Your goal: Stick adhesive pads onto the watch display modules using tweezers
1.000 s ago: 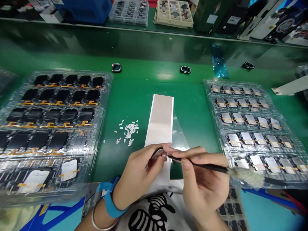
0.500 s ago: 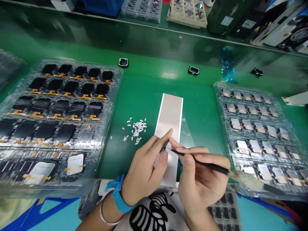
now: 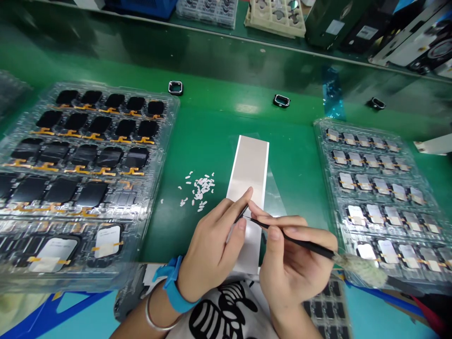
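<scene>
Pinching a thin, dark-edged piece between thumb and fingers, the left hand (image 3: 215,242) meets the right hand (image 3: 300,263), which grips a slim black brush (image 3: 310,246) with pale, fluffy bristles, its needle-fine tip by the piece (image 3: 241,213). Both work above a smooth beige strip (image 3: 250,165) on the glossy green counter (image 3: 197,136).

Blue box (image 3: 146,7), beige compartment tray (image 3: 273,28), dark green box (image 3: 326,23), shelf (image 3: 241,35)

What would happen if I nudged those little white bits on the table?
The white bits would probably scatter, since they lie separate in a ragged cluster. They look flat, so I'd expect sliding, not rolling.
</scene>
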Tool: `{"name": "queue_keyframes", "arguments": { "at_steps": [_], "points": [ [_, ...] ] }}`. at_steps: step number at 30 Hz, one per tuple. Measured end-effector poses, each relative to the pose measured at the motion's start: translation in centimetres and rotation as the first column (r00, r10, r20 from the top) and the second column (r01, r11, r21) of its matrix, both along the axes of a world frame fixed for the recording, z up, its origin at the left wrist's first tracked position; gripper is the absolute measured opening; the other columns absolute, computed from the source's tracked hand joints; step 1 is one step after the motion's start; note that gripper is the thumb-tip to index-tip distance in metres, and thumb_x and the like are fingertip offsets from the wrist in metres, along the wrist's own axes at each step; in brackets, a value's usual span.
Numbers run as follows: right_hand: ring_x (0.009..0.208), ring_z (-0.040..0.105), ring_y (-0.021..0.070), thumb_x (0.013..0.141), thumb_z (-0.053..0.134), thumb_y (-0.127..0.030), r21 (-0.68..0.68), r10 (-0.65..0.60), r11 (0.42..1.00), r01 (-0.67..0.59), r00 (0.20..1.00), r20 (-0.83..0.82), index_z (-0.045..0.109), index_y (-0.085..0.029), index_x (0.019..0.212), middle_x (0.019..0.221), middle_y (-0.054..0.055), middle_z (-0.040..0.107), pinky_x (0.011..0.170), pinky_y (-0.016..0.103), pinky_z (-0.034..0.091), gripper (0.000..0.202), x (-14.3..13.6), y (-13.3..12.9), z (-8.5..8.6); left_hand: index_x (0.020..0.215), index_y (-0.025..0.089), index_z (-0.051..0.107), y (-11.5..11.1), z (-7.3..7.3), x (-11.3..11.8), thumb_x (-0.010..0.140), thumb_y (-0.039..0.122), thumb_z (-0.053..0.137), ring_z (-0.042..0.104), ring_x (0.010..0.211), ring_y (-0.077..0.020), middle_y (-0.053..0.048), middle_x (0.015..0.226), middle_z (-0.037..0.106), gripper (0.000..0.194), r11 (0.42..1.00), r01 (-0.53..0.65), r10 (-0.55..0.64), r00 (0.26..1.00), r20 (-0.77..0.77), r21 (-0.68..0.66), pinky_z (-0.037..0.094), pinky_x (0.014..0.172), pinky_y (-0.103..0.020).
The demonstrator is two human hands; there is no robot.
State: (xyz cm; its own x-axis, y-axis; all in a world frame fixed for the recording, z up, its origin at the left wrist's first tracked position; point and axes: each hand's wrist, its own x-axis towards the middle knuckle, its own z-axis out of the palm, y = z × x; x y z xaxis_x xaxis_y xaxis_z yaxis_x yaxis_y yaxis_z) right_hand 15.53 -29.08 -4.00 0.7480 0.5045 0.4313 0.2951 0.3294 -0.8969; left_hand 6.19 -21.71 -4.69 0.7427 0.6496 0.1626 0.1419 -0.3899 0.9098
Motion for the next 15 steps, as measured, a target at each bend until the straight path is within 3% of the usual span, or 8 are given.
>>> {"name": "queue_keyframes", "arguments": {
  "at_steps": [15],
  "points": [
    [0.094,0.076,0.0196,0.089,0.057,0.001,0.014,0.039,0.999,-0.04,0.999,0.034,0.053,-0.022,0.102,0.093,0.002,0.072,0.085,0.043,0.068,0.026,0.4,0.04,-0.24,0.154,0.021,0.037,-0.16,0.03,0.09,0.104,0.02,0.036,0.056,0.08,-0.0159,-0.004,0.094,0.058,0.05,0.999,-0.023,0.024,0.999,-0.04,0.022,0.048,0.074,-0.028]
  ]
}}
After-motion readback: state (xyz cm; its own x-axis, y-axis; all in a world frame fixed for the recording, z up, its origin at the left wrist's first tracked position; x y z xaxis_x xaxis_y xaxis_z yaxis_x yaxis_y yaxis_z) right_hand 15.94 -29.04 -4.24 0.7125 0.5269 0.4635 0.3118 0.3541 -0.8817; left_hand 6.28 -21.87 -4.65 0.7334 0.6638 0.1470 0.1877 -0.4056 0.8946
